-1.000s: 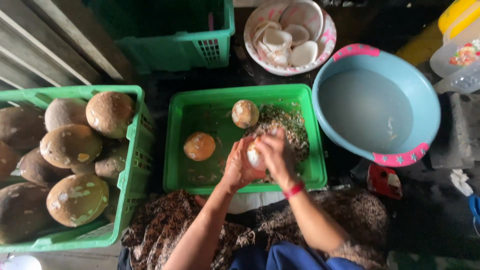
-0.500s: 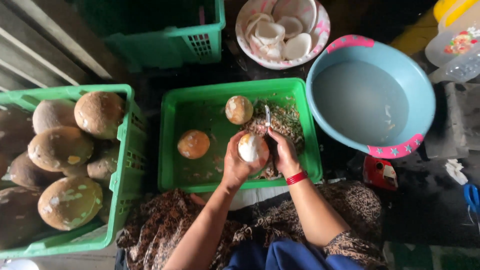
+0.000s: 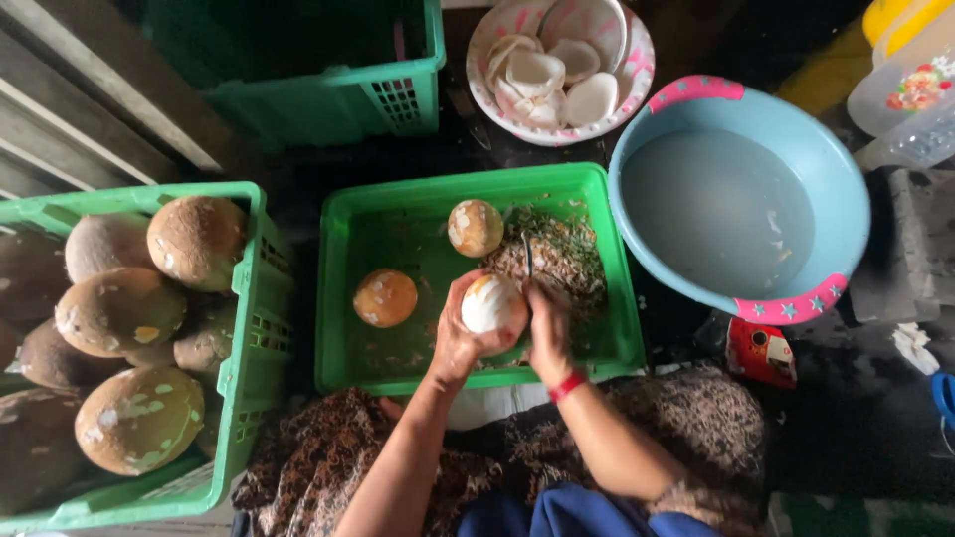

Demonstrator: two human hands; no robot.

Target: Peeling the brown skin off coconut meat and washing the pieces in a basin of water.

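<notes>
My left hand (image 3: 456, 343) grips a partly peeled coconut (image 3: 491, 301), mostly white with brown streaks, above the near side of a shallow green tray (image 3: 408, 214). My right hand (image 3: 548, 333) is closed on a thin peeler or knife (image 3: 527, 255) whose blade points away, right beside the coconut. A red band sits on the right wrist. In the tray lie two more brown-skinned coconuts (image 3: 475, 228) (image 3: 385, 297) and a heap of brown shavings (image 3: 562, 254).
A green crate (image 3: 261, 298) at left holds several large brown coconuts (image 3: 196, 240). A blue basin of cloudy water (image 3: 741, 204) stands at right. A patterned bowl of white coconut pieces (image 3: 557, 65) and another green basket (image 3: 328, 94) sit behind. A patterned cloth covers my lap.
The coconut has been turned in my left hand, showing more white. My right hand shifted from over the coconut to its right side, with the blade now visible.
</notes>
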